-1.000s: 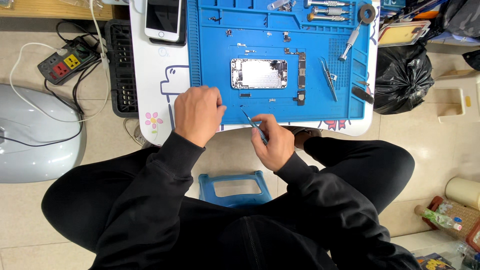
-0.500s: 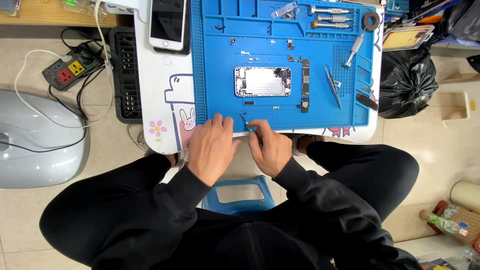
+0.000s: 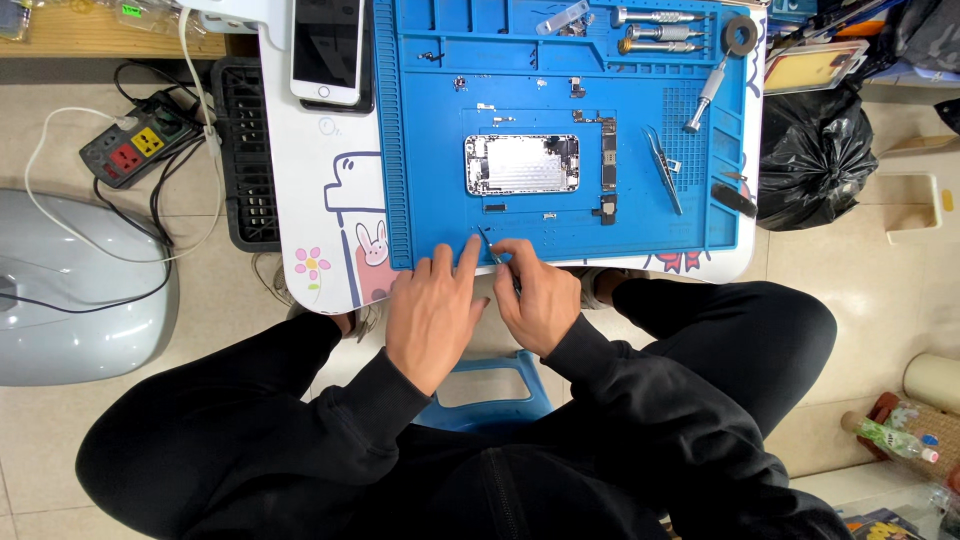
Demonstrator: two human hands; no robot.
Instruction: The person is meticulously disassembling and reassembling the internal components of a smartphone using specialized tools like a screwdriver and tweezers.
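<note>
A thin metal tool (image 3: 487, 245), slender and pointed, is held at the near edge of the blue mat (image 3: 420, 180). Its tip is set on the mat surface, just ahead of the fingertips. The right hand (image 3: 538, 298) is closed around the tool in a pinch grip. The left hand (image 3: 432, 312) is laid beside it, index finger extended and touching the mat next to the tool tip; nothing is seen held in it.

The mat is a matte, rubbery sheet with moulded compartments along its far edge and ribbed borders. An opened phone (image 3: 522, 164) is laid flat at the mat's centre, its bare metallic interior exposed. Tweezers (image 3: 663, 167) are placed to its right, well apart from the hands. A screwdriver (image 3: 708, 88) with a knurled steel shaft is laid diagonally further back. A second phone (image 3: 328, 48), glossy and white-edged, is set on the white counter (image 3: 320, 200) left of the mat.
</note>
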